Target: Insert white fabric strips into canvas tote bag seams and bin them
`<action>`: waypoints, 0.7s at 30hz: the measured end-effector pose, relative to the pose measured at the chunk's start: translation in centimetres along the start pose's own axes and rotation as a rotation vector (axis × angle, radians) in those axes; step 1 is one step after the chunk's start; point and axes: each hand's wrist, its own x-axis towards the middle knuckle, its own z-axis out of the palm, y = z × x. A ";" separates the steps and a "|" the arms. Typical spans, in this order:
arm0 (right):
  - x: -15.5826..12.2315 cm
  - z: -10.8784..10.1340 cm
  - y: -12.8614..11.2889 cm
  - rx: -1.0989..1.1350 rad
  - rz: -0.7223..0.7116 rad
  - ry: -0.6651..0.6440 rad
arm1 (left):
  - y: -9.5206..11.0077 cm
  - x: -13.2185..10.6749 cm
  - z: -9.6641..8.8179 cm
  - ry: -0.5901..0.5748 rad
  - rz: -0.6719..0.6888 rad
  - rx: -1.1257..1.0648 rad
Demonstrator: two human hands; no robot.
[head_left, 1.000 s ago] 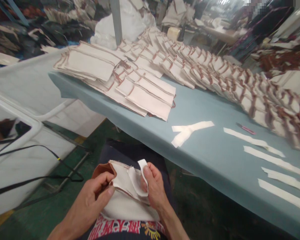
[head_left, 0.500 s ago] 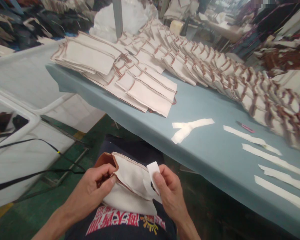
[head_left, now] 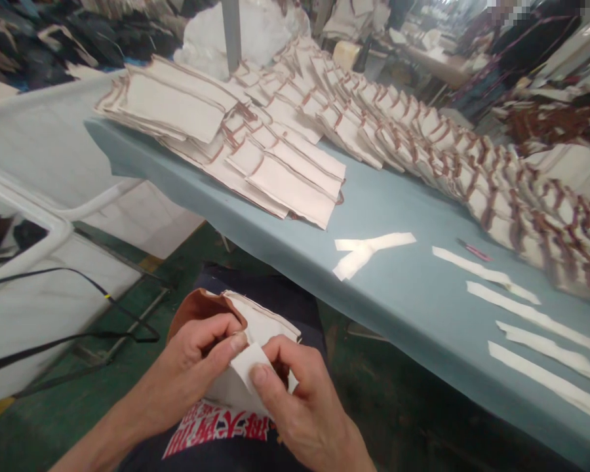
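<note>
On my lap lies a cream fabric pouch with a brown, leather-like lining turned out at one end. My left hand is closed on its brown-edged opening, thumb and fingers pinching the rim. A short white strip is pinched between the thumb and fingers of my right hand. That strip sits over the pouch, right beside my left fingertips. Whether the strip touches the pouch's edge I cannot tell. My right hand and the strip cover the lower part of the pouch.
A table with a blue-green cover runs along the right. On it are stacked cream pouches, long rows of similar pieces, several white strips and a small pink tool. White bins and a black strap are at left.
My right hand has moved left with the white strip, from the pouch's far end to beside my left fingers. The brown lining shows more now.
</note>
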 end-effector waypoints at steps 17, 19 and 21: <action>1.3 -0.5 -1.5 -0.053 -0.077 0.133 | -0.3 1.2 0.5 -0.152 0.029 -0.347; 1.6 -0.1 -1.5 -0.069 -0.034 0.165 | 0.1 1.2 0.3 -0.161 -0.007 -0.347; 1.7 0.1 -1.2 -0.062 0.016 0.170 | 0.3 1.2 0.2 -0.157 -0.037 -0.348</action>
